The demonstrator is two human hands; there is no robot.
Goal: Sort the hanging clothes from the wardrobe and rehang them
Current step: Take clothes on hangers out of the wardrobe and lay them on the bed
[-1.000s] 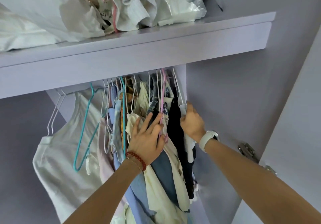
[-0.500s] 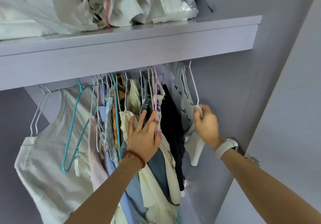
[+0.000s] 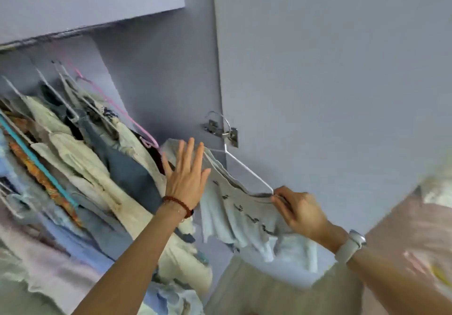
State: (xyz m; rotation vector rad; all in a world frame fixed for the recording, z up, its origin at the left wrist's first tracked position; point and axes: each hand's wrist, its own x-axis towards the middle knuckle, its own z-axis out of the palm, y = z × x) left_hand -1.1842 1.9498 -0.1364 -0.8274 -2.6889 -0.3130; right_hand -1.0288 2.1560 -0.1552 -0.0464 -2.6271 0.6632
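- Pinching one end of a white hanger [image 3: 247, 168], the right hand [image 3: 302, 213] holds it out in front of the wardrobe wall, clear of the rail; a pale watch [image 3: 351, 245] sits on that wrist.
- A light grey top [image 3: 234, 207] with small dark marks hangs on the hanger, its hem falling below the hand; a paler blue cloth shows beneath it.
- The hanger's hook lies close to the metal hinge [image 3: 223, 130] on the door edge; whether they touch cannot be told.
- The left hand [image 3: 187, 175] is flat, fingers straight and spread, gripping nothing; it is raised between the top and the packed clothes [image 3: 97, 168], and the blur hides whether it touches either. A red bead bracelet [image 3: 178, 204] rings the wrist.
- The clothes hang crowded on the rail at left, under the shelf [image 3: 93, 4], with a pink hanger [image 3: 122, 111] at their near edge and a teal hanger [image 3: 36, 163] further in.
- The whole view is blurred.
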